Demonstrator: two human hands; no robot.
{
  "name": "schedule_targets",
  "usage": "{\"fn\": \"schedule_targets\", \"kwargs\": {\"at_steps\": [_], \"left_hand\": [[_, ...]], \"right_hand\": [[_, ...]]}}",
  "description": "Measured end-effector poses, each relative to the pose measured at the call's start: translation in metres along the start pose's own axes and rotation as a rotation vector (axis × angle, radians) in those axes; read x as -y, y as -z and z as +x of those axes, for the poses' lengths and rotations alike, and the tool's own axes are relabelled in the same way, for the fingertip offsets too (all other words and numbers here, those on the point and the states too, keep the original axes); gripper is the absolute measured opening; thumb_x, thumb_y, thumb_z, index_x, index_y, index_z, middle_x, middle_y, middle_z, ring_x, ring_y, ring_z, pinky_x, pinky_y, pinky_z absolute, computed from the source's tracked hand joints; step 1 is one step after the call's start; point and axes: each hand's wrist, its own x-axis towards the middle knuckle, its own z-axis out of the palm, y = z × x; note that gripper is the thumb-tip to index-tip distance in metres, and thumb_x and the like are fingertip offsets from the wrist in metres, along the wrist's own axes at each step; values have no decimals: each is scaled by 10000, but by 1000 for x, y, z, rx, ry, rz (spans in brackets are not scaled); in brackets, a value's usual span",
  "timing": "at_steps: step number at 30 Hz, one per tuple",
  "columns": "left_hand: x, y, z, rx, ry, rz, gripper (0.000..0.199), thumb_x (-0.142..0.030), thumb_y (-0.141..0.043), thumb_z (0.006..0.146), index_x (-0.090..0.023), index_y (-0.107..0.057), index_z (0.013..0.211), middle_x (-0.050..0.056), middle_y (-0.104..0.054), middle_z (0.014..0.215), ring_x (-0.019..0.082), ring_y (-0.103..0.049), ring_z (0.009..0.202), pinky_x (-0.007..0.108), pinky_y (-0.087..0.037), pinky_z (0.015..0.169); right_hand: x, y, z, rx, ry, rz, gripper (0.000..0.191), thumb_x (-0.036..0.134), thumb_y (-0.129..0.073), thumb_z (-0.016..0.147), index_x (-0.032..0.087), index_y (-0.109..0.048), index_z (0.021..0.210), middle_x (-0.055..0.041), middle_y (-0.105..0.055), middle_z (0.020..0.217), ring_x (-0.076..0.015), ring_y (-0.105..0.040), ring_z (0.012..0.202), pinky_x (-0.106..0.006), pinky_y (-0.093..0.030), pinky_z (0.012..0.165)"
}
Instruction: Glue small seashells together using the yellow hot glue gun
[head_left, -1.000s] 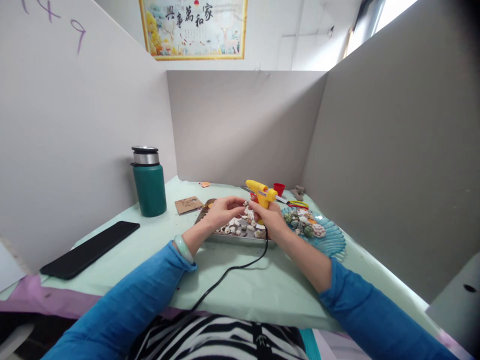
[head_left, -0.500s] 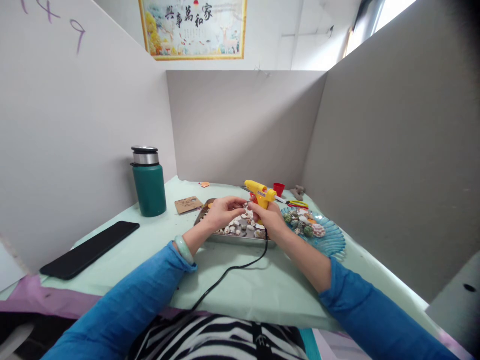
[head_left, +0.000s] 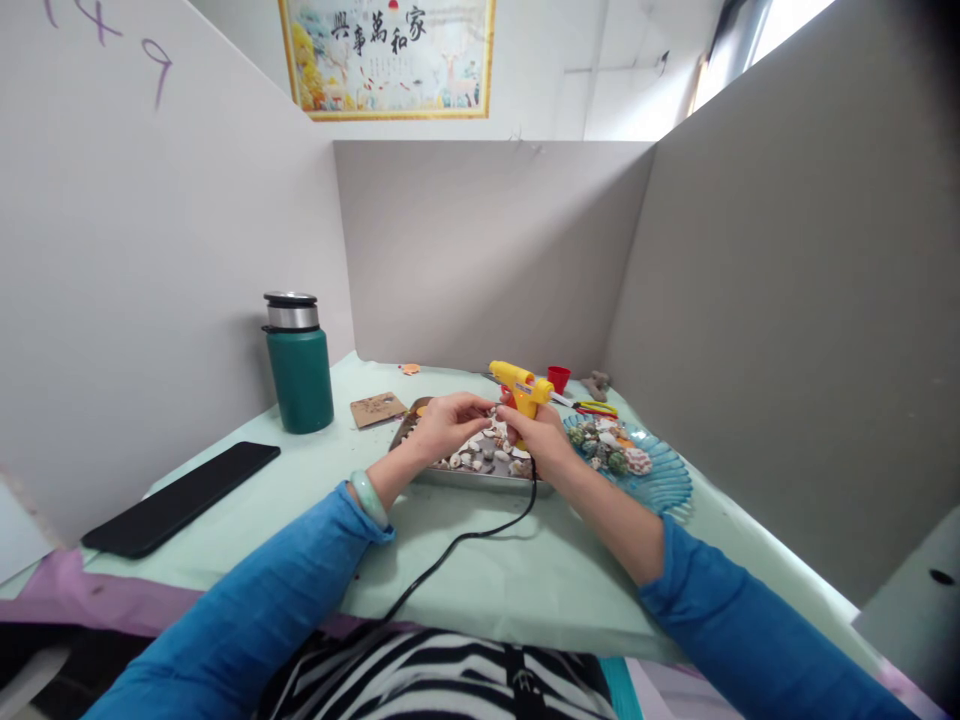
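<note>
One flat black object [head_left: 184, 500] lies slantwise at the left of the pale green counter [head_left: 585, 570], with a green bottle [head_left: 301, 380] upright beyond it. Next come a brown card [head_left: 377, 409] and, farther back, a small orange piece [head_left: 409, 370]. The left hand [head_left: 448, 424] hangs over a metal tray [head_left: 472, 482] of shells [head_left: 466, 461], fingers bent; its fingertips are right by the other hand's thumb, and I cannot tell whether its grip has anything in it. A black cord [head_left: 450, 546] curves from the counter's near edge up to the yellow glue gun [head_left: 519, 384], which is above the tray's right part, clasped by the handle in the right hand's [head_left: 543, 437] grip. Behind it stands a red cup [head_left: 558, 378]; farther right are yellow-and-red handles [head_left: 597, 409] and a blue ribbed plate [head_left: 666, 475] heaped with more shells.
</note>
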Motion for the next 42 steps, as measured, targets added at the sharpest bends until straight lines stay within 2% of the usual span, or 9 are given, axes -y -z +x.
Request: {"fn": "schedule_targets", "kwargs": {"at_steps": [3, 8, 12, 16, 22, 29, 42], "left_hand": [[1, 0, -1, 2, 15, -7, 252, -265, -656, 737, -150, -675, 960, 88, -692, 936, 174, -639, 813, 294, -505, 756], [0, -2, -1, 27, 141, -105, 281, -286, -664, 722, -145, -670, 965, 86, -695, 916, 179, -639, 819, 304, -506, 768], [-9, -3, 0, 50, 250, -242, 296, -265, -660, 718, -123, -657, 978, 88, -691, 906, 162, -637, 770, 309, -513, 755], [-19, -2, 1, 30, 329, -310, 257, -233, -656, 715, -120, -658, 947, 70, -685, 861, 139, -625, 719, 299, -512, 741], [-15, -2, 1, 25, 303, -293, 263, -219, -655, 708, -119, -648, 951, 69, -683, 856, 147, -628, 743, 300, -505, 757], [-10, -2, 0, 28, 212, -140, 266, -281, -621, 746, -133, -651, 965, 79, -691, 868, 170, -643, 768, 288, -512, 717], [2, -6, -1, 53, 256, -160, 186, -289, -600, 769, -129, -599, 864, 60, -681, 731, 168, -666, 704, 292, -536, 671]], "right_hand": [[1, 0, 0, 4, 0, 4, 236, 336, -652, 662, 167, -568, 804, 73, -471, 456, -75, -408, 403, -211, -331, 426], [3, 0, -1, 4, -11, 14, 244, 353, -662, 650, 173, -562, 780, 69, -476, 464, -76, -407, 400, -216, -334, 423], [2, 0, -1, -1, -11, 31, 249, 362, -664, 657, 172, -559, 780, 65, -478, 480, -75, -408, 406, -214, -339, 418], [0, 0, 0, 7, -2, 53, 267, 369, -642, 692, 164, -564, 844, 40, -544, 584, -62, -411, 409, -207, -333, 405], [-3, 2, 1, 16, 12, 57, 284, 367, -647, 682, 161, -566, 860, 48, -533, 552, -62, -412, 404, -202, -330, 408], [-4, 2, 1, 26, 18, 20, 254, 356, -651, 678, 175, -568, 836, 70, -481, 477, -73, -409, 405, -206, -335, 419], [-1, -1, 0, 56, -9, 20, 308, 365, -670, 653, 174, -555, 867, 71, -502, 501, -73, -417, 405, -211, -341, 415]]}}
